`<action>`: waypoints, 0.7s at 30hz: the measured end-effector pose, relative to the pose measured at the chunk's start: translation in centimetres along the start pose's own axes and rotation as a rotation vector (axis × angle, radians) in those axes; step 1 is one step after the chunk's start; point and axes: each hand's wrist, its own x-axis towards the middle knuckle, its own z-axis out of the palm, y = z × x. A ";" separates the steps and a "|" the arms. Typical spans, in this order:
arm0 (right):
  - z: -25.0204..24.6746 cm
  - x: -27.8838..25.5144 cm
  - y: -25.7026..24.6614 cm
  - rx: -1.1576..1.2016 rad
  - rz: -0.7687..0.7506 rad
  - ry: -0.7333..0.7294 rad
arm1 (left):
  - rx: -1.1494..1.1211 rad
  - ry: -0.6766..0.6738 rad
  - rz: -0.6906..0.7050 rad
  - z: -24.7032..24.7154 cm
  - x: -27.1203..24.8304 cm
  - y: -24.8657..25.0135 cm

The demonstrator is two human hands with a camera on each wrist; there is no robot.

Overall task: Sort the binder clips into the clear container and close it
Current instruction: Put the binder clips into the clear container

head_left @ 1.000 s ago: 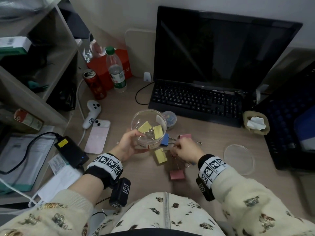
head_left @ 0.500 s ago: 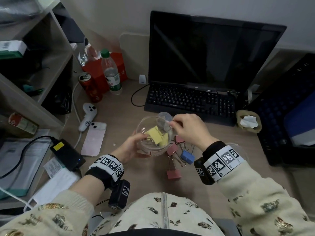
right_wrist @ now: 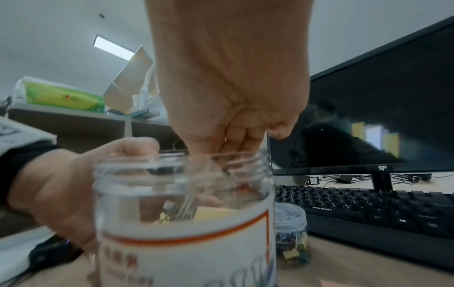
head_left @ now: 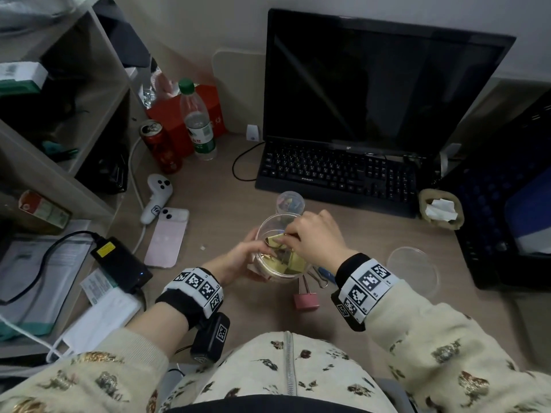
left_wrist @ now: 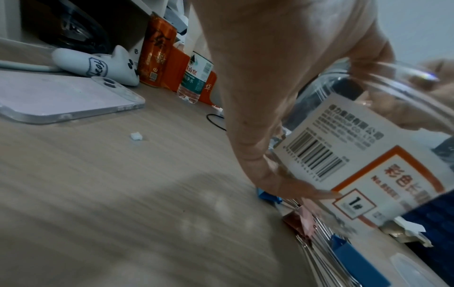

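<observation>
Fingers [head_left: 284, 238] of right hand [head_left: 316, 239] reach inside clear container [head_left: 269, 225], touching yellow clips [head_left: 293, 262].

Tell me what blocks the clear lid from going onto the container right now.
The right hand does: its fingers reach down through the mouth of the clear container, which the left hand grips. The clear lid lies apart on the desk, to the right. A pink binder clip also waits outside.

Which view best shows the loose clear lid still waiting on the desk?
The head view: the clear lid lies whole and flat on the desk, right of the right hand. The left wrist view catches only a blurred pale edge that may be it; the right wrist view shows none.
</observation>
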 end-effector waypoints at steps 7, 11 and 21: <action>2.4 -0.2 1.1 -0.033 -0.051 0.288 | -0.022 0.032 -0.010 -0.4 0.6 0.1; 2.3 -0.3 2.5 0.090 -0.026 0.441 | -0.041 0.067 -0.024 -0.7 0.8 -0.1; 5.0 -2.2 6.0 0.223 0.076 -0.549 | -0.130 0.237 -0.010 -1.9 1.9 0.0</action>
